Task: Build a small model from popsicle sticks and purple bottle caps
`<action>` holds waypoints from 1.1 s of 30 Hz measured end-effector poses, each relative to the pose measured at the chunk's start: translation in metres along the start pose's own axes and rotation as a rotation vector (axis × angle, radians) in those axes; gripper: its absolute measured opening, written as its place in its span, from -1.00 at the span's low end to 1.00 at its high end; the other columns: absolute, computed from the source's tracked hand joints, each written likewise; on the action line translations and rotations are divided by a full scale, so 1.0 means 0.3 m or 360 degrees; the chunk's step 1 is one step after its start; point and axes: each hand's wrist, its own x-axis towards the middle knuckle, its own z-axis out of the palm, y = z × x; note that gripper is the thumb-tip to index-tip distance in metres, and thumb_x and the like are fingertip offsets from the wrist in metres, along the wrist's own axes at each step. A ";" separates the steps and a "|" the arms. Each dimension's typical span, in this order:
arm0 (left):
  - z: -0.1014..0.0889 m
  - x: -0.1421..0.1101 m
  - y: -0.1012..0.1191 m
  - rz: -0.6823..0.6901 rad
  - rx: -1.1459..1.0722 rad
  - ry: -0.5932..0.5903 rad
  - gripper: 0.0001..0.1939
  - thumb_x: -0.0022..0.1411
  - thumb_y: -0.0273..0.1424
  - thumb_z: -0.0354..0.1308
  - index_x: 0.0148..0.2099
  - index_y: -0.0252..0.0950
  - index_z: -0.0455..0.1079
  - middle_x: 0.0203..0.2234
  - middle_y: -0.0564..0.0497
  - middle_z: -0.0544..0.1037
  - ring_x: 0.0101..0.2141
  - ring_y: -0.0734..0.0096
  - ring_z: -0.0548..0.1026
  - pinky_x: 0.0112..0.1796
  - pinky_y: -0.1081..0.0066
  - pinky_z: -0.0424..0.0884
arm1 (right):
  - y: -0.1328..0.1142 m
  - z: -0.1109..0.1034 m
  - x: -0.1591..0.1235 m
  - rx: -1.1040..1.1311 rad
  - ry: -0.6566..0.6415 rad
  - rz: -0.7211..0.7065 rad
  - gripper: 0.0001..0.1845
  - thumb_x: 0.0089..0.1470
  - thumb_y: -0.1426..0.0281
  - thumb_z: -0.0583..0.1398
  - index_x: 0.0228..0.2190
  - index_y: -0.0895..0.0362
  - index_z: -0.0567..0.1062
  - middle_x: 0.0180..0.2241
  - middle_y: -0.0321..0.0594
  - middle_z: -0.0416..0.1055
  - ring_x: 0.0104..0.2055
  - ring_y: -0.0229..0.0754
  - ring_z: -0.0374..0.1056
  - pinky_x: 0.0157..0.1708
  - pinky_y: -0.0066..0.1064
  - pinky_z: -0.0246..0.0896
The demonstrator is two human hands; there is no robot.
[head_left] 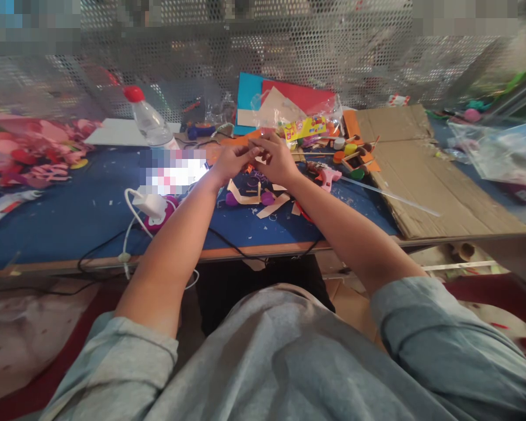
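Above the middle of the blue table (96, 204), my left hand (233, 164) and my right hand (277, 158) meet at the fingertips. Both are closed, with thumbs and fingers pinched together. Whatever they hold between them is too small and covered to make out. An orange strip (242, 141) shows just behind the fingers, and I cannot tell whether they touch it. Below the hands lie cut beige card strips (273, 206) and purple round pieces (267, 198). To the right of my right hand rests a pink glue gun (328, 178).
A clear bottle with a red cap (151, 120) leans at the back left. A lit phone screen (179, 175) and a white plug (150, 204) sit by my left forearm. Cardboard (429, 175), a clear stick (390, 196) and coloured sheets (249, 96) lie around. Cables cross the front edge.
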 end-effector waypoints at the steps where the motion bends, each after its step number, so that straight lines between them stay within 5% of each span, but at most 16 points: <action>1: 0.000 0.001 0.001 0.0002 -0.0023 0.0015 -0.16 0.08 0.50 0.47 -0.32 -0.25 0.53 -0.66 0.15 0.29 -0.61 0.54 0.22 -0.52 0.39 0.06 | -0.002 -0.001 -0.001 0.0007 -0.0016 0.0007 -0.40 0.36 0.30 0.37 0.37 0.06 0.59 0.21 0.08 0.55 -0.10 -0.05 0.58 0.00 -0.07 0.73; 7: 0.004 0.006 0.004 0.0061 -0.0013 0.0027 -0.16 0.09 0.51 0.44 -0.36 -0.24 0.53 -0.69 0.15 0.26 -0.63 0.54 0.18 -0.53 0.38 0.03 | -0.015 -0.013 -0.003 0.0070 -0.0035 0.0025 -0.33 0.40 0.31 0.30 0.47 -0.06 0.48 0.22 0.02 0.53 -0.12 -0.07 0.58 -0.02 -0.06 0.73; 16: 0.005 -0.008 0.021 0.0003 -0.0045 -0.0092 -0.14 -0.08 0.47 0.58 -0.35 -0.27 0.54 -0.63 0.08 0.38 -0.58 0.54 0.25 -0.51 0.39 0.07 | -0.035 -0.021 -0.001 0.0123 0.0050 -0.0045 -0.63 0.36 0.35 0.29 0.15 0.03 0.64 0.11 0.01 0.59 -0.03 -0.02 0.56 -0.04 -0.12 0.69; 25: 0.000 -0.002 -0.001 -0.0059 0.0007 -0.0011 -0.06 0.06 0.61 0.34 -0.54 -0.22 0.28 -0.72 0.13 0.17 -0.64 0.55 0.20 -0.53 0.40 0.05 | -0.018 -0.020 -0.002 0.0105 0.0075 0.0057 -0.66 0.32 0.25 0.42 0.09 -0.01 0.65 0.07 -0.09 0.56 -0.19 -0.13 0.52 -0.05 -0.10 0.68; 29: -0.003 -0.006 0.019 -0.0002 -0.0034 -0.0021 -0.16 0.08 0.50 0.46 -0.39 -0.25 0.53 -0.69 0.13 0.28 -0.63 0.53 0.22 -0.54 0.40 0.01 | -0.007 -0.013 -0.002 0.0097 0.0067 0.0088 -0.47 0.28 0.16 0.47 0.22 -0.05 0.59 0.12 -0.08 0.56 -0.22 -0.13 0.51 -0.05 -0.08 0.68; 33: -0.006 -0.006 0.032 0.0065 -0.0034 0.0044 -0.21 0.04 0.42 0.56 -0.35 -0.26 0.58 -0.66 0.12 0.33 -0.61 0.54 0.23 -0.52 0.39 0.02 | 0.007 -0.002 -0.001 0.0133 0.0033 0.0021 -0.28 0.29 0.21 0.46 0.40 -0.01 0.50 0.16 0.00 0.54 -0.21 -0.11 0.52 -0.01 -0.03 0.69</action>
